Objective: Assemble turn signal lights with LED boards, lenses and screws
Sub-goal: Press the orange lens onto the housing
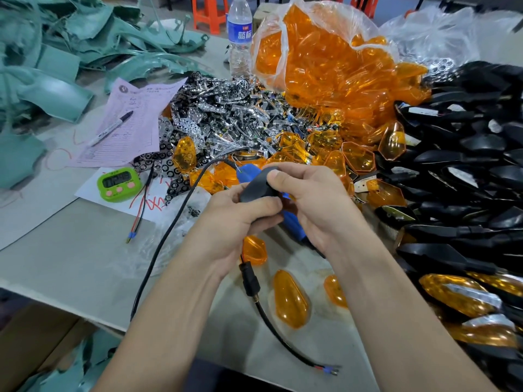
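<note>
Head view: a black turn signal housing point(256, 188) is gripped between both hands above the table point(70, 267), the left hand point(240, 222) curled round its lower end and the right hand point(308, 205) pinching its upper end. It is seen as smooth and matte, with a cabled stalk point(249, 281) hanging below the left hand. Bare surface is found toward the near-left edge; amber lenses point(325, 80), chrome reflectors point(226, 117) and black housings point(467, 165) are heaped behind and right.
</note>
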{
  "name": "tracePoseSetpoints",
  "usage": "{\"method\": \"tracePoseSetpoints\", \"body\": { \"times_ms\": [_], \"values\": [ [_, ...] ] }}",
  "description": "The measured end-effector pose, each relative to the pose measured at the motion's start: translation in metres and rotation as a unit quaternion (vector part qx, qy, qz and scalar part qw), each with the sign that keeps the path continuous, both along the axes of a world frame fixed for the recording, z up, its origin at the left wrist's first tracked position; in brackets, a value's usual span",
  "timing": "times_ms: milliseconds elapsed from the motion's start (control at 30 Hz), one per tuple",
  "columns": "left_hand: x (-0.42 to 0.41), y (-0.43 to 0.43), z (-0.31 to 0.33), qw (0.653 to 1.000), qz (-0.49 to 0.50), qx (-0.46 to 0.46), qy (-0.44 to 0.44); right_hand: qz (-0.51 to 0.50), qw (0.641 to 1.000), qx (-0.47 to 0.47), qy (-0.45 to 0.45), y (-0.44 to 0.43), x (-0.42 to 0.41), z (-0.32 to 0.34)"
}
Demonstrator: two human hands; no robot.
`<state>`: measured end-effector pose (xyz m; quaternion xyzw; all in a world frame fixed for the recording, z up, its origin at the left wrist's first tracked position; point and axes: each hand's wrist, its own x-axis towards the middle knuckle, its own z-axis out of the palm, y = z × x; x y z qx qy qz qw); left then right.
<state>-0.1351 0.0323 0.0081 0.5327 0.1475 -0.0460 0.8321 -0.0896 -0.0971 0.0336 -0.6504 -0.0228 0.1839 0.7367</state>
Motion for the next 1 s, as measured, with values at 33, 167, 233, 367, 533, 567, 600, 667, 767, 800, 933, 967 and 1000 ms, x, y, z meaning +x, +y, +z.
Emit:
{"method": "tracePoseSetpoints", "body": {
  "times_ms": [33, 167, 233, 367, 533, 567, 600, 667, 767, 800, 933, 967, 1000],
  "values": [
    [-0.001, 0.0, -0.001, 1.0, 0.012, 0.011, -0.007, 0.023, 1.0, -0.003, -0.009, -0.003, 0.001, 0.002],
    [-0.003, 0.002, -0.006, 0.997, 0.071, 0.005, -0.001, 0.042, 0.984, -0.16, -0.069, -0.025, 0.02, 0.011],
    [-0.001, 0.005, -0.011, 0.994, 0.1, -0.003, 0.032, 0.073, 0.884, -0.434, -0.156, -0.028, 0.029, 0.006],
    [0.003, 0.011, -0.013, 0.989, 0.122, -0.047, 0.071, 0.107, 0.715, -0.662, -0.196, -0.005, 0.018, -0.029],
    [0.011, 0.021, -0.005, 0.989, 0.125, -0.061, 0.058, 0.025, 0.676, -0.697, -0.237, 0.018, 0.011, -0.061],
    [0.01, 0.023, -0.003, 0.99, 0.121, -0.059, 0.05, 0.015, 0.679, -0.694, -0.24, 0.018, 0.01, -0.061],
    [0.01, 0.026, 0.001, 0.99, 0.118, -0.062, 0.038, 0.005, 0.686, -0.685, -0.244, 0.016, 0.01, -0.06],
    [0.009, 0.04, 0.01, 0.989, 0.131, -0.068, 0.012, -0.02, 0.717, -0.646, -0.26, 0.007, 0.01, -0.051],
    [0.012, 0.075, 0.025, 0.982, 0.174, -0.067, -0.015, -0.083, 0.772, -0.558, -0.293, -0.016, 0.019, -0.022],
    [0.012, 0.084, 0.029, 0.982, 0.182, -0.055, -0.018, -0.107, 0.791, -0.526, -0.292, -0.024, 0.022, -0.011],
    [0.017, 0.082, 0.027, 0.985, 0.174, -0.016, 0.001, -0.184, 0.886, -0.348, -0.243, -0.048, 0.033, 0.016],
    [0.018, 0.074, 0.023, 0.985, 0.17, -0.015, 0.017, -0.202, 0.916, -0.271, -0.215, -0.05, 0.035, 0.018],
    [0.019, 0.065, 0.019, 0.986, 0.163, -0.016, 0.035, -0.221, 0.943, -0.169, -0.181, -0.049, 0.037, 0.018]
  ]
}}
